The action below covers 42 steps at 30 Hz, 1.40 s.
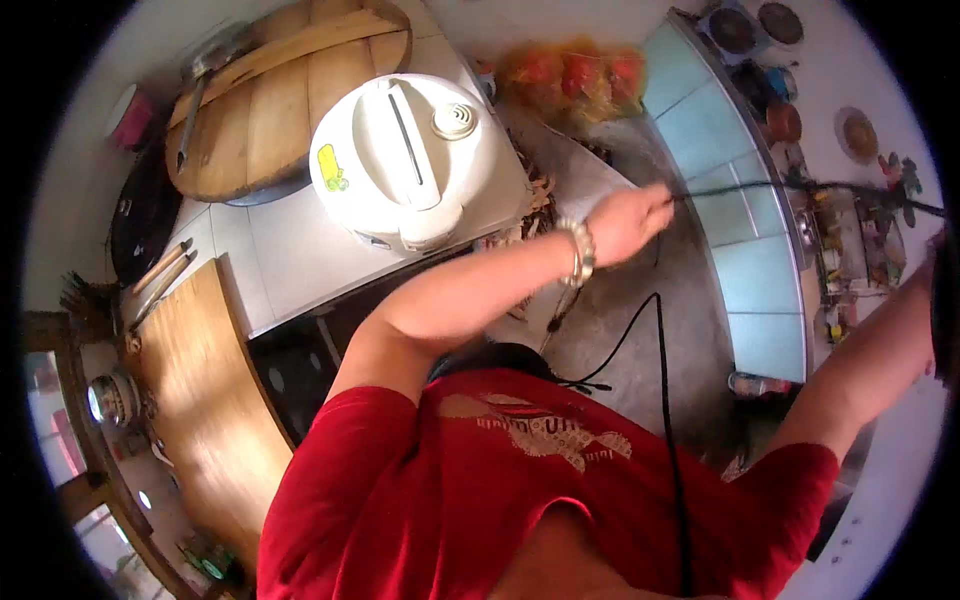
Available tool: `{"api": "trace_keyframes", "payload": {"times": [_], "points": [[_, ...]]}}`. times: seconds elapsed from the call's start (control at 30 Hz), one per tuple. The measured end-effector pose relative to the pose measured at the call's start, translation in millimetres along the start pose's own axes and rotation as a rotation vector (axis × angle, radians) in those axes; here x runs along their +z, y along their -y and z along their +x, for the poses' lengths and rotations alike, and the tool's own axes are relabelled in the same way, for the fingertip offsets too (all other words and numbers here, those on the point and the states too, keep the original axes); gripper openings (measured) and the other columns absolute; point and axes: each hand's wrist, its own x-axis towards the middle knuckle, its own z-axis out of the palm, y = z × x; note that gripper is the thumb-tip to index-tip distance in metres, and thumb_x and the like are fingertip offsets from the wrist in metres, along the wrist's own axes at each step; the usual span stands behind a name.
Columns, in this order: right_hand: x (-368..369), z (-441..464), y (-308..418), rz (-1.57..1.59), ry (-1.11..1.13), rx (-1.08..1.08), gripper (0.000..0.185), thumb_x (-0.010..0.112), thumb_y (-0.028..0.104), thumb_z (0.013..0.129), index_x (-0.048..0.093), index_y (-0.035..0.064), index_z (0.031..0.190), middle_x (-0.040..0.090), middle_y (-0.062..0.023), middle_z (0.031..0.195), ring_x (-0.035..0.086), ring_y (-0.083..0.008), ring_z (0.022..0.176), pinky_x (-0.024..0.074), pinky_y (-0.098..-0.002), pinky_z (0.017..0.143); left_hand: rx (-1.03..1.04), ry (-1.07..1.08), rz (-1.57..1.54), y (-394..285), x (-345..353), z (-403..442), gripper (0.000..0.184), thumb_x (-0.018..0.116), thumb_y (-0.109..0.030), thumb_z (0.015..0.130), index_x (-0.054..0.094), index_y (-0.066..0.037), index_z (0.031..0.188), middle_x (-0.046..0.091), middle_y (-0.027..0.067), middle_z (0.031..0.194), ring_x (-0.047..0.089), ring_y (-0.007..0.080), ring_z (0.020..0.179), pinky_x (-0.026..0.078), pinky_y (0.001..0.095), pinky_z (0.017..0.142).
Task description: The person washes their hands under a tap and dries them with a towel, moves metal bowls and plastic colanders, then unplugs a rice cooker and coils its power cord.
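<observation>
My left hand (628, 224), with a beaded bracelet (576, 252) at the wrist, reaches across in front of my red shirt. Its fingers are closed around a thin black cord (770, 186), which runs from the fingertips to the right edge. My right hand (938, 290) is at the far right edge, mostly cut off and dark, so its fingers do not show. To the left of my left hand, a white rice cooker (350, 165) with a lid handle and a round steam vent stands on the tiled counter (232, 245).
A round wooden board (255, 130) lies behind the cooker, and a wooden plank (195, 370) at left. Orange plastic bags (570, 80) sit by the wall. Light-blue tiled cabinet fronts (755, 265) stand at right. Another black cord (662, 370) hangs over my shirt above the grey floor (690, 340).
</observation>
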Motion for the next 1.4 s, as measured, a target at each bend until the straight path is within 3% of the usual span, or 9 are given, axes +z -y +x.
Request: {"api": "trace_keyframes", "payload": {"times": [0.17, 0.27, 0.47, 0.53, 0.73, 0.83, 0.93, 1.3, 1.4], "points": [[-7, -140, -190, -0.351, 0.377, 0.744, 0.026, 0.054, 0.024, 0.082, 0.056, 0.0054, 0.101, 0.057, -0.0058, 0.088, 0.054, -0.0155, 0.074, 0.043, -0.0257, 0.07, -0.173, 0.226, 0.193, 28, -20, -118, 0.019, 0.044, -0.024, 0.089, 0.049, -0.006, 0.088, 0.05, 0.0136, 0.072, 0.052, 0.0293, 0.065, 0.042, 0.0358, 0.06], [23, -242, -225, -0.764, 1.374, 0.224, 0.042, 0.063, 0.027, 0.075, 0.051, 0.0005, 0.106, 0.056, -0.0174, 0.097, 0.056, -0.026, 0.089, 0.045, -0.0336, 0.073, -0.367, 0.38, 0.214, 41, -47, -204, 0.014, 0.05, -0.019, 0.086, 0.051, -0.007, 0.092, 0.052, 0.0134, 0.081, 0.053, 0.0315, 0.076, 0.044, 0.038, 0.065], [231, -241, -118, 0.601, 1.043, 0.798, 0.051, 0.06, 0.024, 0.081, 0.04, -0.0025, 0.119, 0.053, -0.0192, 0.108, 0.053, -0.0231, 0.103, 0.0428, -0.0315, 0.085, -0.501, 0.222, 0.211, 25, -83, -288, 0.014, 0.051, -0.019, 0.086, 0.056, -0.007, 0.093, 0.057, 0.0105, 0.086, 0.055, 0.0297, 0.08, 0.046, 0.0362, 0.068], [295, -251, -103, 0.452, 0.907, 0.648, 0.06, 0.062, 0.026, 0.079, 0.035, -0.0084, 0.12, 0.054, -0.0199, 0.104, 0.054, -0.0217, 0.098, 0.0442, -0.0301, 0.082, -0.49, 0.208, 0.314, 18, -92, -295, 0.015, 0.052, -0.019, 0.085, 0.056, -0.008, 0.095, 0.058, 0.0104, 0.087, 0.056, 0.0293, 0.082, 0.047, 0.036, 0.069], [376, -242, -90, 0.605, 0.736, 1.135, 0.05, 0.057, 0.016, 0.081, 0.037, -0.0078, 0.12, 0.05, -0.0168, 0.113, 0.051, -0.0211, 0.102, 0.0427, -0.028, 0.083, -0.569, 0.128, 0.536, 0, -118, -337, 0.019, 0.056, -0.018, 0.081, 0.059, -0.01, 0.098, 0.06, 0.0101, 0.084, 0.057, 0.0277, 0.082, 0.047, 0.0351, 0.067], [393, -250, -106, 0.827, 0.632, 1.275, 0.02, 0.058, 0.013, 0.075, 0.055, -0.0052, 0.083, 0.059, -0.011, 0.077, 0.058, -0.0188, 0.067, 0.0464, -0.0295, 0.061, -0.688, 0.045, 0.571, -16, -137, -350, 0.019, 0.058, -0.019, 0.079, 0.06, -0.012, 0.097, 0.059, 0.0109, 0.08, 0.058, 0.027, 0.077, 0.047, 0.0351, 0.065], [384, -252, -118, 0.87, 0.622, 1.306, 0.02, 0.057, 0.013, 0.076, 0.055, -0.0049, 0.084, 0.059, -0.0105, 0.076, 0.058, -0.0184, 0.066, 0.0464, -0.0302, 0.06, -0.911, 0.023, 0.562, -29, -152, -357, 0.021, 0.059, -0.021, 0.077, 0.06, -0.014, 0.097, 0.06, 0.0121, 0.078, 0.059, 0.0289, 0.072, 0.047, 0.0373, 0.064], [219, -221, -119, 0.703, 0.512, 1.23, 0.021, 0.054, 0.016, 0.085, 0.052, 0.0015, 0.1, 0.056, -0.0061, 0.09, 0.055, -0.0122, 0.081, 0.0475, -0.0258, 0.066, -0.756, -0.05, 0.487, 1, -151, -369, 0.023, 0.059, -0.021, 0.079, 0.059, -0.012, 0.1, 0.063, 0.0123, 0.088, 0.061, 0.029, 0.077, 0.048, 0.0342, 0.064], [201, -257, -127, 0.525, 0.468, 1.101, 0.02, 0.055, 0.018, 0.084, 0.053, 0.0028, 0.098, 0.056, -0.0045, 0.087, 0.054, -0.0103, 0.08, 0.0458, -0.0242, 0.07, -0.878, -0.144, 0.368, 12, -158, -366, 0.022, 0.06, -0.013, 0.079, 0.06, -0.011, 0.101, 0.06, 0.0057, 0.065, 0.055, 0.0127, 0.053, 0.043, 0.0259, 0.048]]}}
